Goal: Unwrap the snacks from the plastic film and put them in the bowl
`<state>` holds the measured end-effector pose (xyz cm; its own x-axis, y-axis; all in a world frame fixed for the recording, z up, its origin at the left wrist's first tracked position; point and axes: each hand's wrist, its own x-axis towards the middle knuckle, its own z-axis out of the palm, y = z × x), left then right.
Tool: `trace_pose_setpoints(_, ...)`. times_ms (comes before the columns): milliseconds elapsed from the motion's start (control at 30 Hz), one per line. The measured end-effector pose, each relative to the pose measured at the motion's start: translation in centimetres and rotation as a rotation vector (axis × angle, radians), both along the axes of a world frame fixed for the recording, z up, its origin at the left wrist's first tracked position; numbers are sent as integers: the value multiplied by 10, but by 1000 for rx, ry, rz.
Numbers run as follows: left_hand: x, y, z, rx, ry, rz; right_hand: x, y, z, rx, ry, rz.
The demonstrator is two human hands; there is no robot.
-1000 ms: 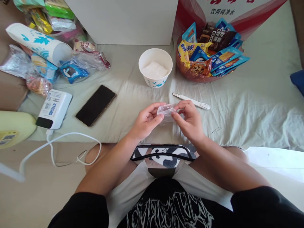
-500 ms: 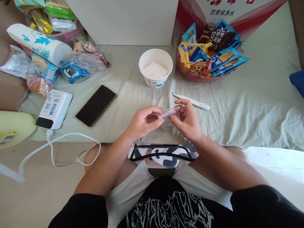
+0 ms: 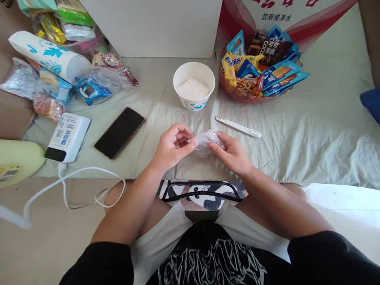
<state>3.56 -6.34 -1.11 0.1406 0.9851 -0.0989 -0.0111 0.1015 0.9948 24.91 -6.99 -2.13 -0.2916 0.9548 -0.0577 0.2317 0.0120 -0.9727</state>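
My left hand [image 3: 170,147] and my right hand [image 3: 233,153] both pinch a small clear plastic wrapper [image 3: 204,141] between thumb and fingers, just above the cloth-covered surface [image 3: 297,130] in front of me. The wrapper is crumpled, and what is inside it I cannot make out. A white paper bowl [image 3: 194,85] with white contents stands just beyond my hands. A slim white utility knife [image 3: 238,127] lies to the right of the bowl, close to my right hand.
A black phone [image 3: 119,132] and a white power bank [image 3: 68,137] with a cable lie at the left. Snack bags and a paper tube [image 3: 49,54] crowd the far left. A red basket [image 3: 237,92] of snack packets stands at the back right. A panda pouch [image 3: 204,194] rests on my lap.
Both hands have moved slightly left and toward me with the wrapper, and my fingers have shifted their pinch on it, crumpling it more. Nothing else has moved.
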Motion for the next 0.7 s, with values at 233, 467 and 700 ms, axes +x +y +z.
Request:
trace_pose_setpoints(233, 0, 2, 0, -15, 60, -121, -3, 0, 10, 55, 0, -5)
trace_pose_setpoints(467, -9, 4, 6, 47, -22, 57, 2, -6, 14, 202, -97, -178)
trace_pose_setpoints(700, -22, 7, 16, 74, -23, 92, 5, 39, 56, 609, -441, -414)
